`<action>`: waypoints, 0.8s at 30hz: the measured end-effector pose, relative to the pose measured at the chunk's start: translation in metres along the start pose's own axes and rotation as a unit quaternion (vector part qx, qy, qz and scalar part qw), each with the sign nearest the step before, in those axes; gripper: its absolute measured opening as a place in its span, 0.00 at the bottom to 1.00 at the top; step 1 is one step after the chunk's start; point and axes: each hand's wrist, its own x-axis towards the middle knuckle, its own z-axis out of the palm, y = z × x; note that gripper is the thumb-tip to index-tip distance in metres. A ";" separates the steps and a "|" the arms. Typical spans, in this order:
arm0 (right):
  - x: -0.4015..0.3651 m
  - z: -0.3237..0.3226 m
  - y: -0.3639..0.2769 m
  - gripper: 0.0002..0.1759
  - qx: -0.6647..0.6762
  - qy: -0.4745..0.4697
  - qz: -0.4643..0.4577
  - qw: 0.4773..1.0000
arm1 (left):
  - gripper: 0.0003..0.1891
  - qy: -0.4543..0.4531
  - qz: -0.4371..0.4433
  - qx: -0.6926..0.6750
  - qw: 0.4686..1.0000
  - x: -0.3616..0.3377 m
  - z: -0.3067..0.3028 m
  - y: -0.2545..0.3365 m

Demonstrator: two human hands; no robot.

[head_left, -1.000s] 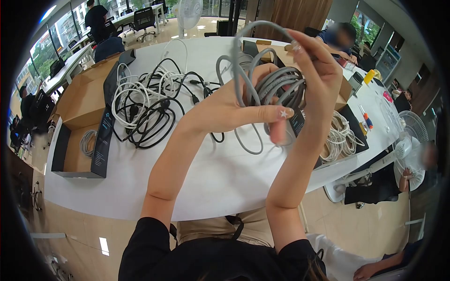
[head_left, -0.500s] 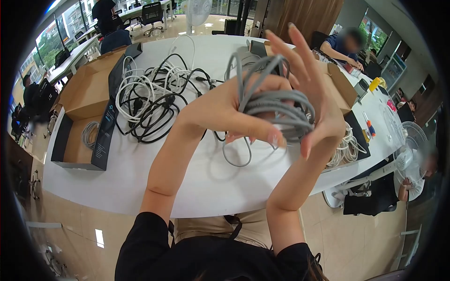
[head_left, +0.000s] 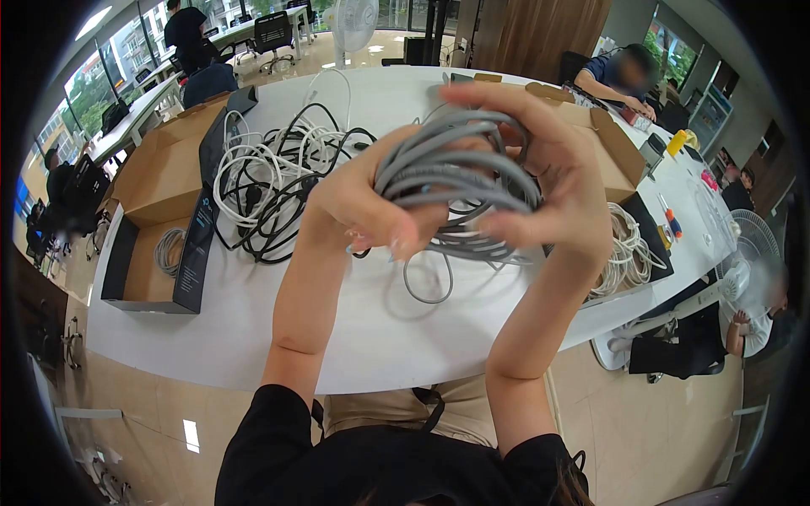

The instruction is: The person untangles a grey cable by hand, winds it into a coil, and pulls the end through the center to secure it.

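Observation:
A bundle of grey cable (head_left: 456, 160) is looped in thick coils between my hands, raised over the white table. My left hand (head_left: 361, 198) is closed on the near left side of the coils, its fingers inside the loops. At the other side, my right hand (head_left: 574, 173) curves around the bundle with thumb below and fingers above, somewhat blurred. One loose grey loop (head_left: 429, 301) hangs beneath. Behind my left hand lies a tangle of black and white cables (head_left: 272, 173).
At left stands an open box (head_left: 187, 261) with a grey cable coil (head_left: 170, 251) inside. Another open box (head_left: 620, 152) at right holds white cables (head_left: 626, 253). Beyond it are a screwdriver (head_left: 672, 221) and a seated co-worker (head_left: 612, 76). The white table (head_left: 396, 354) curves around me.
The coils have turned and now spread wider between my hands. My left hand has shifted left, and my right fingers have folded down from pointing upward to curl around the bundle.

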 end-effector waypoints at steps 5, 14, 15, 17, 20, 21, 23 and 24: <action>0.005 0.003 -0.003 0.17 -0.106 0.148 0.087 0.980 | 0.21 0.161 0.007 0.265 0.951 0.013 0.003 0.006; 0.005 0.004 0.017 0.14 -0.238 0.221 0.080 0.942 | 0.23 0.190 0.044 0.509 0.839 0.021 -0.004 0.008; 0.005 0.003 0.024 0.15 -0.261 0.252 0.043 0.931 | 0.23 0.187 0.053 0.477 0.857 0.022 -0.007 0.007; 0.006 0.002 0.030 0.15 -0.293 0.304 -0.014 0.906 | 0.21 0.208 0.046 0.436 0.874 0.022 -0.008 0.006; 0.009 0.004 0.030 0.14 -0.262 0.382 -0.049 0.885 | 0.19 0.234 0.108 0.406 0.877 0.026 -0.019 -0.004; 0.012 0.005 0.028 0.13 -0.214 0.414 -0.044 0.884 | 0.18 0.242 0.140 0.401 0.872 0.029 -0.020 -0.008; 0.015 0.007 0.029 0.14 -0.123 0.448 -0.030 0.885 | 0.16 0.252 0.141 0.359 0.887 0.033 -0.011 -0.012; 0.016 0.008 0.031 0.14 -0.083 0.450 -0.020 0.889 | 0.16 0.237 0.136 0.362 0.891 0.034 -0.008 -0.015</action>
